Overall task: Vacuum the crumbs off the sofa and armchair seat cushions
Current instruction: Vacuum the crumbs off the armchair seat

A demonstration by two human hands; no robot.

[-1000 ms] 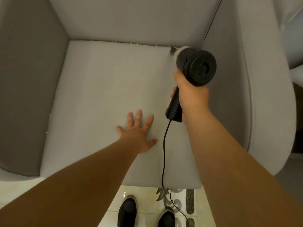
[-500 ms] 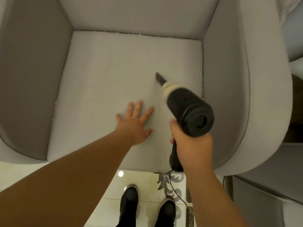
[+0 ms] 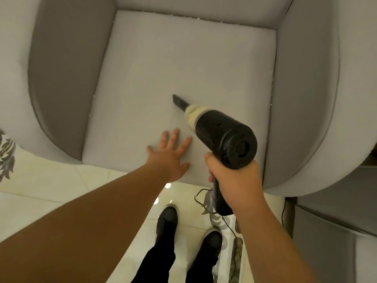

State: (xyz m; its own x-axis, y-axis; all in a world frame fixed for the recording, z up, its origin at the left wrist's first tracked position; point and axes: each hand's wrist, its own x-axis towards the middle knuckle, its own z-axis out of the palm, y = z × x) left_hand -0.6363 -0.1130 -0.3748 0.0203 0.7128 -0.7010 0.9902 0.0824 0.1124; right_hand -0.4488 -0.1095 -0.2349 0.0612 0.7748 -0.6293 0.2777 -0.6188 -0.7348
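A grey armchair seat cushion (image 3: 163,64) fills the middle of the view. My right hand (image 3: 234,176) grips the handle of a black handheld vacuum (image 3: 224,137). Its narrow nozzle (image 3: 179,102) points up-left and rests at the cushion's middle. My left hand (image 3: 171,154) lies flat with fingers spread on the cushion's front part, just left of the vacuum. Small pale crumbs (image 3: 183,16) line the seam at the cushion's back, and more crumbs (image 3: 272,86) sit along the right seam.
Padded armrests (image 3: 67,78) flank the cushion, the right armrest (image 3: 306,88) close to the vacuum. The vacuum's black cord (image 3: 228,223) trails down over the glossy tiled floor (image 3: 51,180) by my black shoes (image 3: 167,219). Another grey upholstered piece (image 3: 336,231) stands at lower right.
The vacuum has been drawn back from the cushion's rear right corner toward its middle. My right hand came nearer me. My left hand stayed flat on the cushion.
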